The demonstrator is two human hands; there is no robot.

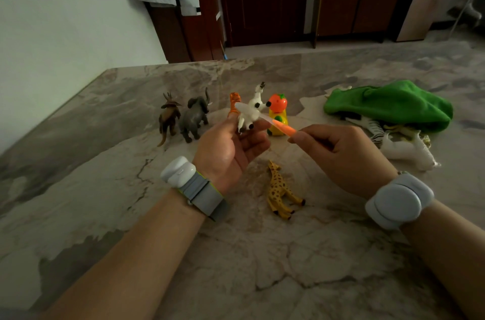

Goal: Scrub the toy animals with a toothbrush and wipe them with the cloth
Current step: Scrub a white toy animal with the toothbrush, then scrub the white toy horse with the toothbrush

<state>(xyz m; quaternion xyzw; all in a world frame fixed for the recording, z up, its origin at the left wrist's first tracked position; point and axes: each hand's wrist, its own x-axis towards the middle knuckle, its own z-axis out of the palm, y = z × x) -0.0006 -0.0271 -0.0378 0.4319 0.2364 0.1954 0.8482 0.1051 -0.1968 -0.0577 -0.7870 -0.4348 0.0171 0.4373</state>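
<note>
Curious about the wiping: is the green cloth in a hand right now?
No, the green cloth lies on the table; the left hand holds a white toy, the right hand the toothbrush.

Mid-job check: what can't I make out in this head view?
Head view only:
Bristles of the toothbrush: blurred against the white toy animal in the left hand.
Tiger: lower body hidden behind that toy and hand.
Toys under the green cloth: mostly covered, kinds unclear.
Handle's end: hidden inside the right hand.

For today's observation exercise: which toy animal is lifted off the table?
The white plastic animal with black hooves, held in the left hand; the others stand or lie on the marble tabletop.
</note>
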